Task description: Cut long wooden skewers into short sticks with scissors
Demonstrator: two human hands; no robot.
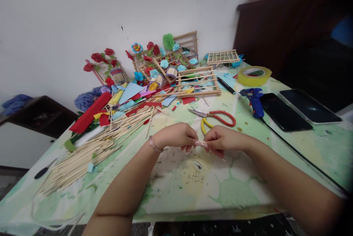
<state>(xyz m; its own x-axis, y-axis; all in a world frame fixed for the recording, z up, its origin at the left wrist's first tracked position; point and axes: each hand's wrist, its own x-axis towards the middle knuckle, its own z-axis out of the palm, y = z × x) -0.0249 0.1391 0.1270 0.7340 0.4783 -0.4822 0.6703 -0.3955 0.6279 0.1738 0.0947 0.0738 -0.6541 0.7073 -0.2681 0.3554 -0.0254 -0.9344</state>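
Observation:
My left hand (180, 136) and my right hand (222, 140) meet over the front middle of the table. Their fingertips pinch together around something small and pale, too little to name. Both hands are closed, with thumbs and forefingers touching or nearly so. Just behind them lies a pair of scissors (222, 116) with one red and one yellow handle, its blades slightly apart. A blue glue gun (256, 103) rests to the right of the scissors, its black cord running toward the right edge.
Many thin wooden sticks (82, 158) spread over the left side. Stick frames (198, 81) with paper flowers (96, 57) line the wall among paper scraps. On the right are yellow tape (253, 76), a black marker (226, 85) and two phones (286, 113), (310, 105).

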